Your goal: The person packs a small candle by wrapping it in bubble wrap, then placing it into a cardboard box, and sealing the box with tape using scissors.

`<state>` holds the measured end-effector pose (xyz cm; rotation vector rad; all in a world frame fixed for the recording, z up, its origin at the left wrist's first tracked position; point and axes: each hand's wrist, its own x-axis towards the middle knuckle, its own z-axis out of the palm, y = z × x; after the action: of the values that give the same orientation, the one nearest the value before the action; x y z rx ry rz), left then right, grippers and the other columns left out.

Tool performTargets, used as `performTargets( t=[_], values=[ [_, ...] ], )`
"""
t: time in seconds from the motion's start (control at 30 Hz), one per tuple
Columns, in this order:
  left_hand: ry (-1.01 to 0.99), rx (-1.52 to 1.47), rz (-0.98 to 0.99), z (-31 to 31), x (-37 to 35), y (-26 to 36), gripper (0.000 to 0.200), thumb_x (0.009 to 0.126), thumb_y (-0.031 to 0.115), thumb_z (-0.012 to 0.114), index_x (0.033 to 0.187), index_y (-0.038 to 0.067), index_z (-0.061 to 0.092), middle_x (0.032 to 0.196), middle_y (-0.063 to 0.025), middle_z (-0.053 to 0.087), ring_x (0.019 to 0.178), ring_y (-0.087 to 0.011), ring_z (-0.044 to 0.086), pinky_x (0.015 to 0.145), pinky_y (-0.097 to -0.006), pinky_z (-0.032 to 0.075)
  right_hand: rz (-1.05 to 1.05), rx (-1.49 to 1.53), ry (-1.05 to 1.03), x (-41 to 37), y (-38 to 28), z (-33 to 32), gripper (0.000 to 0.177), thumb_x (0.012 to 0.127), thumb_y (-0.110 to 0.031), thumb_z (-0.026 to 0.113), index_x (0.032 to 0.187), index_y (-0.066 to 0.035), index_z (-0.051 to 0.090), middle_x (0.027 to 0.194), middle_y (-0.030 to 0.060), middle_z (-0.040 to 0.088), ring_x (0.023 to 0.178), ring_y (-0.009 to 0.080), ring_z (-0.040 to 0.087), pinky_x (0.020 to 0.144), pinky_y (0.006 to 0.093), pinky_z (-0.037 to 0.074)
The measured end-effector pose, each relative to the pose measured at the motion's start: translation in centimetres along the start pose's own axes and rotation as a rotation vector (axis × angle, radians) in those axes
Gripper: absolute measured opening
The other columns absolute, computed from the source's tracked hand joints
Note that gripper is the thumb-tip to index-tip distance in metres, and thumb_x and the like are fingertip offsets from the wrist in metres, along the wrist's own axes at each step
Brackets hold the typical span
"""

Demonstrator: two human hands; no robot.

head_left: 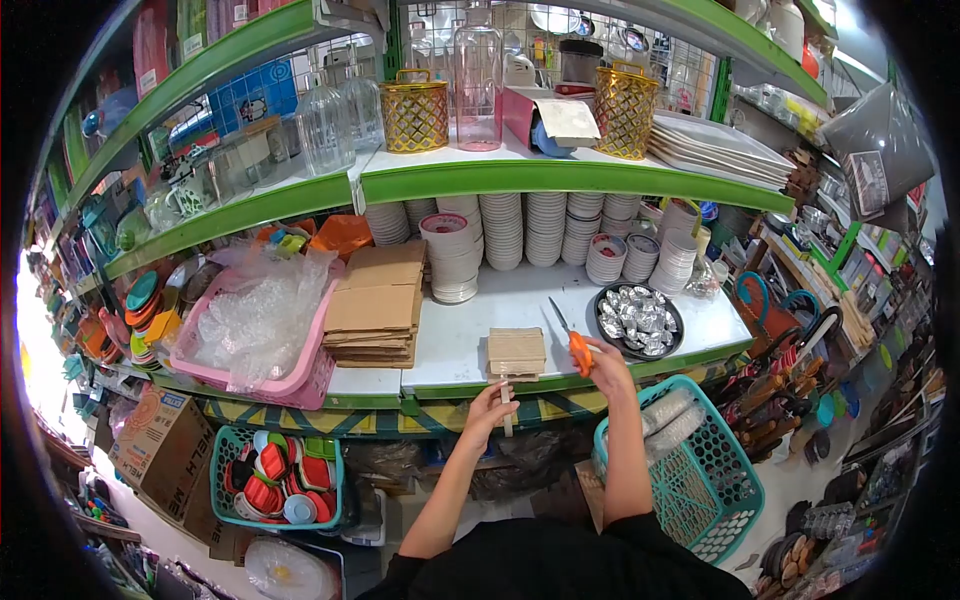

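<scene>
My right hand grips orange-handled scissors, their blades pointing up and away over the white shelf. My left hand has its fingers closed at a narrow beige strip that looks like tape, hanging down over the shelf's front edge. Just beyond that strip lies a small brown cardboard packet. To the right of the scissors sits a black round tray full of crumpled-looking silver pieces, too small to name.
Flattened cardboard is piled left of the packet, beside a pink basket of bubble wrap. Stacked bowls line the shelf's back. A teal basket stands below right, another teal basket below left. A green-edged shelf overhangs.
</scene>
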<state>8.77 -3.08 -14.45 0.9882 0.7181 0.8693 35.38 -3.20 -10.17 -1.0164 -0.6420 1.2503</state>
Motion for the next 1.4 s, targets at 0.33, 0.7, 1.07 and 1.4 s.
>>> performTargets(
  t=[0.33, 0.7, 1.07, 1.4],
  values=[
    [-0.008, 0.001, 0.027, -0.1, 0.0, -0.2, 0.062, 0.08, 0.014, 0.068, 0.132, -0.002, 0.038, 0.122, -0.0121, 0.052, 0.11, -0.0197, 0.054, 0.086, -0.0327, 0.049, 0.119, 0.009, -0.219, -4.8, 0.0, 3.3, 0.034, 0.09, -0.035, 0.057, 0.096, -0.002, 0.056, 0.069, 0.004, 0.052, 0.043, 0.0062, 0.039, 0.035, 0.0197, 0.025],
    [0.005, -0.044, 0.011, -0.2, 0.0, 0.0, 0.061, 0.076, 0.011, 0.072, 0.128, -0.002, 0.043, 0.119, -0.0116, 0.056, 0.103, -0.0169, 0.057, 0.086, -0.0284, 0.046, 0.21, 0.13, -0.587, -7.9, -1.9, 3.6, 0.055, 0.085, -0.043, 0.061, 0.121, -0.006, 0.045, 0.081, 0.0029, 0.048, 0.066, 0.0097, 0.043, 0.058, 0.0221, 0.035],
    [0.004, -0.057, 0.013, -0.3, 0.0, 0.0, 0.058, 0.077, 0.011, 0.072, 0.126, -0.004, 0.044, 0.112, -0.0094, 0.058, 0.094, -0.0149, 0.059, 0.08, -0.0272, 0.048, 0.306, -0.778, -0.691, -3.8, -4.9, 1.0, 0.041, 0.078, -0.006, 0.07, 0.116, -0.002, 0.055, 0.095, -0.0002, 0.057, 0.086, 0.0058, 0.051, 0.075, 0.0202, 0.043],
    [-0.029, -0.027, 0.014, -0.3, -0.1, 0.3, 0.048, 0.079, 0.008, 0.069, 0.12, -0.003, 0.048, 0.101, -0.0067, 0.06, 0.086, -0.0126, 0.059, 0.075, -0.026, 0.048, 0.261, -0.85, -0.837, -1.3, -4.1, 1.9, 0.043, 0.08, -0.018, 0.068, 0.119, -0.005, 0.055, 0.099, 0.0038, 0.064, 0.088, 0.0081, 0.058, 0.076, 0.0239, 0.044]
  ],
)
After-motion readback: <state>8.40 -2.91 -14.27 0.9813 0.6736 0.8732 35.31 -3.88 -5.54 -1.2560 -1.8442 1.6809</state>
